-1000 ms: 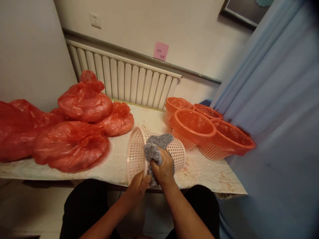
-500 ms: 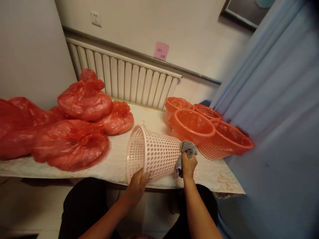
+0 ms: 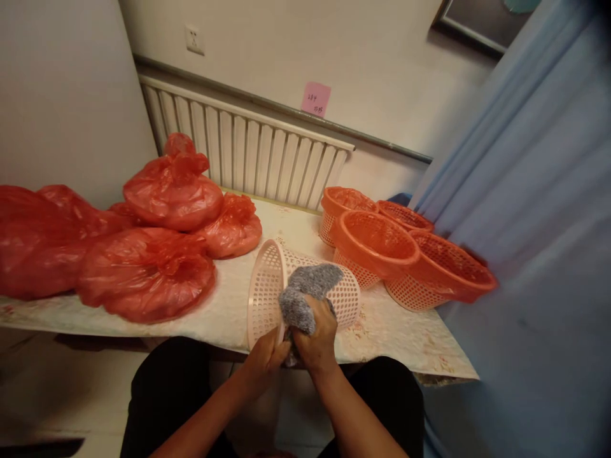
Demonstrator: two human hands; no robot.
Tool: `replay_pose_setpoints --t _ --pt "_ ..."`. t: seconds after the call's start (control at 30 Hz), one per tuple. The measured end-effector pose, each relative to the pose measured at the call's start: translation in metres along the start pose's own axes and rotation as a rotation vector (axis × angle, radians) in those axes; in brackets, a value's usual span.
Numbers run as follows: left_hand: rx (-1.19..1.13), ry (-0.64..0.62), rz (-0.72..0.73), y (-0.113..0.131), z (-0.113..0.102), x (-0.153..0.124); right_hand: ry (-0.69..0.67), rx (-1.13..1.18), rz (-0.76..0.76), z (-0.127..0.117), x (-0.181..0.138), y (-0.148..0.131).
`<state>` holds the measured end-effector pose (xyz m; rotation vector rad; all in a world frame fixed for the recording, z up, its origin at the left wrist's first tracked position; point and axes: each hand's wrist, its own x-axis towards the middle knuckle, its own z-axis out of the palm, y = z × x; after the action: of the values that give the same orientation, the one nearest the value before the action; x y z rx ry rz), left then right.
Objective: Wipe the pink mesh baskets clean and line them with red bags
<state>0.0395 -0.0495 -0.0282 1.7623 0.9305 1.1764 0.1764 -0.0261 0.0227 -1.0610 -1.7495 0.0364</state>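
A pale pink perforated plastic wastebasket [image 3: 347,296] lies on its side near the table's front edge, its mouth facing left. My left hand [image 3: 266,359] grips the basket's rim at the lower front, thumb outside. In my right hand [image 3: 317,331] is a bunched grey cloth [image 3: 305,289], pressed against the basket's side close to the rim. Part of the cloth hangs below my fingers. The cloth and my right hand hide the middle of the basket's wall.
Several baskets lined with red bags [image 3: 377,242] stand at the right, beside a blue curtain [image 3: 534,254]. Tied red plastic bags [image 3: 147,273] are heaped on the left of the covered table [image 3: 233,286]. A white radiator [image 3: 248,143] runs along the wall behind.
My right hand has moved the cloth left, from the basket's base end to near its rim. The left hand keeps hold of the rim. The view has shifted slightly.
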Motion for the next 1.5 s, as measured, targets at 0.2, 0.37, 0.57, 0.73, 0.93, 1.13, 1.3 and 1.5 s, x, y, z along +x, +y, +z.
replay_pose_setpoints --t 0.2,0.37,0.57,0.73,0.93,1.13,1.3,1.5 --pt "0.072 -0.077 0.009 -0.027 -0.002 -0.017 -0.096 0.01 0.098 0.004 0.049 -0.01" --pt "0.11 -0.09 -0.001 -0.038 -0.005 -0.022 -0.073 -0.006 0.108 0.009 0.051 -0.004" --pt "0.019 0.008 -0.032 0.003 -0.005 -0.001 -0.055 -0.038 0.08 0.01 0.04 -0.003" --pt "0.013 0.174 -0.107 0.018 0.003 0.01 -0.076 -0.034 0.088 0.006 0.041 0.003" --pt "0.0 0.17 -0.142 0.017 0.006 0.006 -0.02 -0.124 0.226 -0.007 0.047 0.06" --pt "-0.013 0.206 -0.131 0.016 0.008 0.005 0.236 -0.264 0.614 -0.036 0.027 0.128" --pt "0.015 0.19 -0.103 0.013 0.007 0.004 0.415 -0.276 0.791 -0.036 -0.013 0.129" --pt "0.03 0.136 -0.056 0.009 0.003 0.005 0.371 -0.2 0.46 -0.001 -0.059 0.082"
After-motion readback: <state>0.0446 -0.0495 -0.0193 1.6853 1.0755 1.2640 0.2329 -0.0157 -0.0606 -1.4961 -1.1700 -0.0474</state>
